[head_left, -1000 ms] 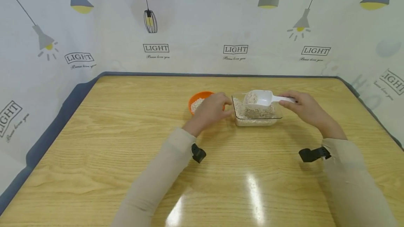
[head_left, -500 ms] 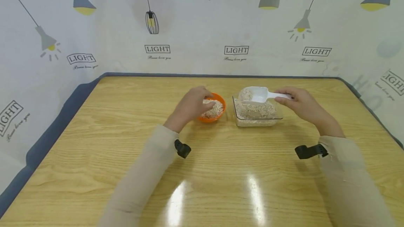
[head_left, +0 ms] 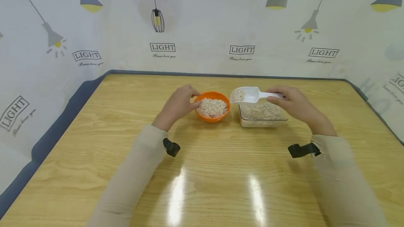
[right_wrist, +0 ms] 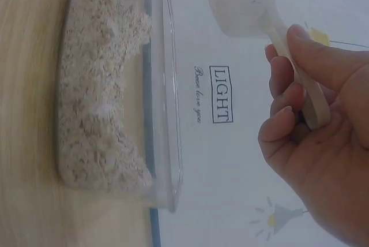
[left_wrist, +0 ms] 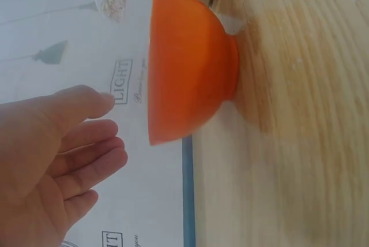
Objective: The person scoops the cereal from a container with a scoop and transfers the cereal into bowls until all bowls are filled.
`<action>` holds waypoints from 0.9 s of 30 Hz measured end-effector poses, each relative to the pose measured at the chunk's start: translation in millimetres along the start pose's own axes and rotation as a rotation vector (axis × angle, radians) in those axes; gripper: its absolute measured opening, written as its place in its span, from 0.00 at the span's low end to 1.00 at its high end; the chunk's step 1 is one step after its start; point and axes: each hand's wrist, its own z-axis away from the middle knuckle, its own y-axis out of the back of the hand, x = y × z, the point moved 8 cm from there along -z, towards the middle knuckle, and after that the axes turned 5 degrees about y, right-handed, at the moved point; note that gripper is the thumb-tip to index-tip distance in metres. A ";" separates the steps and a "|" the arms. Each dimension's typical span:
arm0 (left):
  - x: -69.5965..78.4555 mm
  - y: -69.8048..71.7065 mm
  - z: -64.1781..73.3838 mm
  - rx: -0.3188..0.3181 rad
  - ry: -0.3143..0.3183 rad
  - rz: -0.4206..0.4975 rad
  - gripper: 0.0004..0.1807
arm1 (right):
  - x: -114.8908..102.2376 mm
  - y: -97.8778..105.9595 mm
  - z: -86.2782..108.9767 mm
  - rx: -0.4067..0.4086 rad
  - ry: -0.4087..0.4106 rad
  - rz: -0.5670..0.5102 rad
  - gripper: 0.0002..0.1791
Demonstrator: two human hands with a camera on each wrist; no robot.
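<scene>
An orange bowl (head_left: 215, 119) filled with oat flakes (head_left: 213, 108) stands upright on the table. Beside its left rim is my left hand (head_left: 180, 103), fingers relaxed and holding nothing; the left wrist view shows a gap between its fingertips and the bowl (left_wrist: 187, 71). My right hand (head_left: 293, 102) grips the handle of a white scoop (head_left: 251, 95), fingers curled round it in the right wrist view. Oat flakes lie in the scoop's front end, which hangs between the bowl and a clear rectangular container (head_left: 263, 124). More oat flakes (right_wrist: 104, 97) fill that container.
The wooden table (head_left: 214, 164) reaches back to a wall covering (head_left: 202, 59) printed with lamps. The clear container stands a short way right of the bowl. A black band with a small device (head_left: 172, 147) sits on each wrist.
My left hand has moved left, off the front of the bowl to its left side. The scoop, held in my right hand, has moved left from over the container towards the bowl.
</scene>
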 end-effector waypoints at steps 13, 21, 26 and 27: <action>-14.9 -3.9 5.6 -0.050 0.042 -0.010 0.18 | -9.0 -22.3 -11.5 -0.043 0.046 -0.050 0.16; -15.2 -10.0 5.2 -0.081 0.037 -0.005 0.12 | -13.7 -32.9 -17.7 -0.085 0.036 -0.065 0.17; -14.8 -11.3 5.8 -0.086 0.042 -0.002 0.10 | -15.2 -38.6 -22.4 -0.099 0.054 -0.043 0.17; -15.0 -11.3 6.1 -0.085 0.043 -0.002 0.10 | -16.2 -39.3 -23.5 -0.100 0.062 -0.036 0.17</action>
